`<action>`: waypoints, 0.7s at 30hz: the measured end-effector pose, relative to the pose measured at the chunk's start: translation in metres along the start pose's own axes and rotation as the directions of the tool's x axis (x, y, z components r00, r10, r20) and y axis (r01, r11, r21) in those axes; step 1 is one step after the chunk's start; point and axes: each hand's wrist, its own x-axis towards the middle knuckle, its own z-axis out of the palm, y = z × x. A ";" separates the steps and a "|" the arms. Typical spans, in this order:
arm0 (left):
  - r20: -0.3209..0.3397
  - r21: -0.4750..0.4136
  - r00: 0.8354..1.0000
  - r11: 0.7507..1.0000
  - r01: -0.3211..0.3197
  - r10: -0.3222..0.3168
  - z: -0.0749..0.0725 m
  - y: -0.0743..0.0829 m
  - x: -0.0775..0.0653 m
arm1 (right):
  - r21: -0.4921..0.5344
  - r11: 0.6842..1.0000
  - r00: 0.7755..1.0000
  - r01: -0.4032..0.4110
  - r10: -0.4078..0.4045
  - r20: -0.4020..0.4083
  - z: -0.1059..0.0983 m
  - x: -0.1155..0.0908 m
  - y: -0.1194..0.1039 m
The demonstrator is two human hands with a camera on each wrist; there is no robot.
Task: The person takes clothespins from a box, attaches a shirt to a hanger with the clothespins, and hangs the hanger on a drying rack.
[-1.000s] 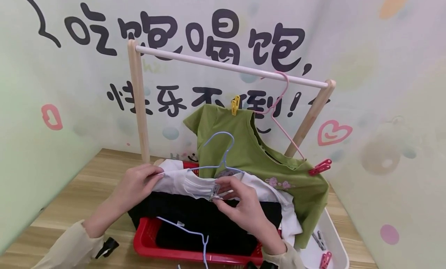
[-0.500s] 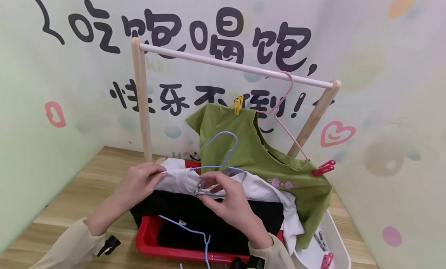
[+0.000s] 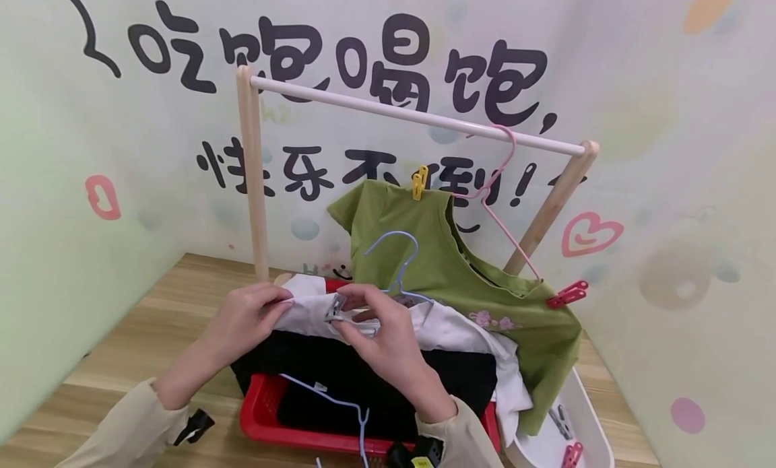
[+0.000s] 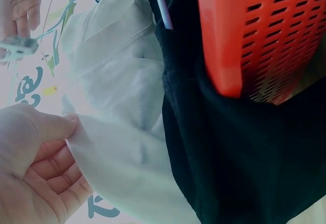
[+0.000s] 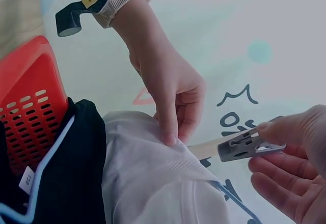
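White shirt on a blue hanger lies toward six o'clock of the head view's centre, held by a person wearing cream sleeves. At eight o'clock, the left hand pinches the shirt's edge between thumb and fingers. At six o'clock, near the other but apart from it, the right hand pinches a grey clothespin, seen at that hand's ten o'clock and apart from the cloth in the right-wrist view. Lower at six, a black garment drapes over a red basket, with a second blue hanger across it. Toward one o'clock from the white shirt, a green T-shirt hangs on a pink hanger, a yellow clothespin at its eleven o'clock and a red clothespin at its three. The pink hanger hooks over a white rail at twelve o'clock. At four o'clock, a white tray holds a second grey clothespin and a second red clothespin.
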 end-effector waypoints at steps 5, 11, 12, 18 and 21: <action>-0.003 0.002 1.000 1.000 -0.017 0.017 0.000 -0.001 -0.001 | -0.015 1.000 0.999 0.008 -0.008 -0.034 0.009 0.010 0.000; -0.022 0.010 0.999 0.999 -0.046 0.047 0.000 -0.002 -0.002 | -0.072 0.996 0.997 0.054 -0.058 -0.055 0.022 0.023 0.000; -0.026 0.010 0.998 0.999 -0.051 0.051 0.000 -0.002 -0.002 | -0.086 0.994 0.996 0.063 -0.068 -0.060 0.025 0.025 0.001; -0.036 0.002 0.997 0.998 -0.065 0.065 0.000 -0.001 -0.002 | -0.222 0.968 0.989 0.115 -0.132 -0.066 0.035 0.032 0.003; -0.031 0.000 0.997 0.998 -0.065 0.065 -0.001 -0.001 -0.002 | -0.303 0.942 0.985 0.142 -0.166 -0.055 0.038 0.034 0.004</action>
